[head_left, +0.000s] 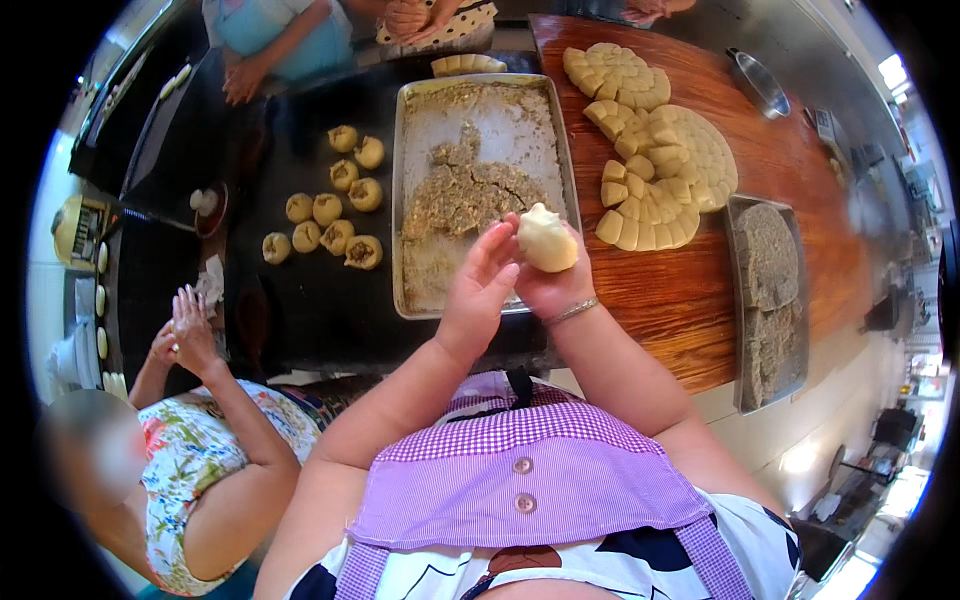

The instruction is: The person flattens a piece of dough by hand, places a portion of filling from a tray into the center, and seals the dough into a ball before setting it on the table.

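Observation:
A pale dough ball with a pinched, uneven top (pixel 546 240) rests in my right hand (pixel 545 282), which is raised over the near part of a large metal tray (pixel 420 280). My left hand (pixel 485 273) is just left of the ball, its fingers loosely bent and apart, with nothing visible in them. The tray holds a crumbly brown filling (pixel 470 200). On the dark surface left of it sit several dough balls (pixel 362 196), some open at the top with brown filling showing.
Cut dough slabs (pixel 690 170), a steel bowl (pixel 760 85) and a tray of grey-brown filling (pixel 768 260) are on the wooden table (pixel 650 320) at right. A co-worker (pixel 215 460) works at my left; other people's hands and bodies (pixel 270 35) are across the table.

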Demonstrator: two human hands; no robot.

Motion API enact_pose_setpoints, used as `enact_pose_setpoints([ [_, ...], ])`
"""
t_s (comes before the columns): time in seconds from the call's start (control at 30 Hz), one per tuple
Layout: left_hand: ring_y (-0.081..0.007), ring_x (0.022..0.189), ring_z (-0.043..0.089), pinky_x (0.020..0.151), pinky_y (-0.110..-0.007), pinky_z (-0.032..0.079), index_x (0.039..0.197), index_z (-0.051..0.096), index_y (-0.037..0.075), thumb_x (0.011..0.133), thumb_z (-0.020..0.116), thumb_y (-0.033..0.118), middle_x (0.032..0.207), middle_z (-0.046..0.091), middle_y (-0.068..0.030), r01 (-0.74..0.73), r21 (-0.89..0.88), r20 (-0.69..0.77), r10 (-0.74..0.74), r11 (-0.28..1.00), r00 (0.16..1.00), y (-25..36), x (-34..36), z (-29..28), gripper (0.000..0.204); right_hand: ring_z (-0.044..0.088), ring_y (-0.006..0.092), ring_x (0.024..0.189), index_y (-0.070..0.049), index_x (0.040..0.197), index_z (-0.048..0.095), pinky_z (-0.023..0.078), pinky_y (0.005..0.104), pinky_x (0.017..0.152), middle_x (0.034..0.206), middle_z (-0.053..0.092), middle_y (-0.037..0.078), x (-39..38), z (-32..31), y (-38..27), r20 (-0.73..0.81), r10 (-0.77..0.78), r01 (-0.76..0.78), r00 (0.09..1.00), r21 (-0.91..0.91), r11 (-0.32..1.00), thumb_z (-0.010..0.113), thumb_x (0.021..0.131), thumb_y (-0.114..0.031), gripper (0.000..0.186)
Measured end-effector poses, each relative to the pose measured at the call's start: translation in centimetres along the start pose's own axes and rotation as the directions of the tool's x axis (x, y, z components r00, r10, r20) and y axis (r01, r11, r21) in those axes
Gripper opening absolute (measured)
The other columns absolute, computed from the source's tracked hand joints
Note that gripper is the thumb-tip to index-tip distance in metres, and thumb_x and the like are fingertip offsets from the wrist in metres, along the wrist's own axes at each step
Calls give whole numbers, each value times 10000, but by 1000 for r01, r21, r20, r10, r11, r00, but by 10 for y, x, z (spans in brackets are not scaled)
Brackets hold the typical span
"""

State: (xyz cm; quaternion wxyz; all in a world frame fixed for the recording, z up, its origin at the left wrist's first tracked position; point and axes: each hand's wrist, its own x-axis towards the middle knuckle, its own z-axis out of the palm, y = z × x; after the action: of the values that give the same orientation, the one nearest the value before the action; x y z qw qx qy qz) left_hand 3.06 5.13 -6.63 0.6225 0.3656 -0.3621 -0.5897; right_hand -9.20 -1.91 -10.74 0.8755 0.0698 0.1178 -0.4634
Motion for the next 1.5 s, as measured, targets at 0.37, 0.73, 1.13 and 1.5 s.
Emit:
enact_pose_setpoints([
  [0.37,-107,941,591,847,-237,498,1101,615,2,863,692,-38,1015,590,-39,-308,334,30,317,891,948,0,6,-10,253,508,392,1234,-74,1160,622,444,497,1047,1228,622,168,-22,46,23,4,59,-59,998,43,997,433,986,-340,370],
  [0.73,-210,1011,605,884,-317,483,1101,599,-9,876,706,173,1118,605,-135,-122,789,-102,325,602,940,24,9,-45,309,596,316,1163,-118,1165,625,470,448,969,1172,665,130,-23,43,17,-29,39,-41,999,-96,995,401,980,-347,370],
  [1.13,-197,1178,537,1001,-336,432,1433,366,43,1019,435,278,1304,520,-112,-16,-375,-134,-37,927,990,29,-6,8,482,462,223,1259,-21,1381,369,369,362,1076,1399,451,158,-31,23,44,399,-417,531,816,-804,269,497,999,-422,569],
  [1.5,-176,1018,618,928,-295,487,1057,650,2,982,546,62,1120,642,-93,-271,214,-350,333,938,876,6,-1,21,141,586,232,1133,5,1149,568,472,354,979,1252,595,177,-28,39,58,550,-473,605,688,-795,-44,550,946,-89,224],
])
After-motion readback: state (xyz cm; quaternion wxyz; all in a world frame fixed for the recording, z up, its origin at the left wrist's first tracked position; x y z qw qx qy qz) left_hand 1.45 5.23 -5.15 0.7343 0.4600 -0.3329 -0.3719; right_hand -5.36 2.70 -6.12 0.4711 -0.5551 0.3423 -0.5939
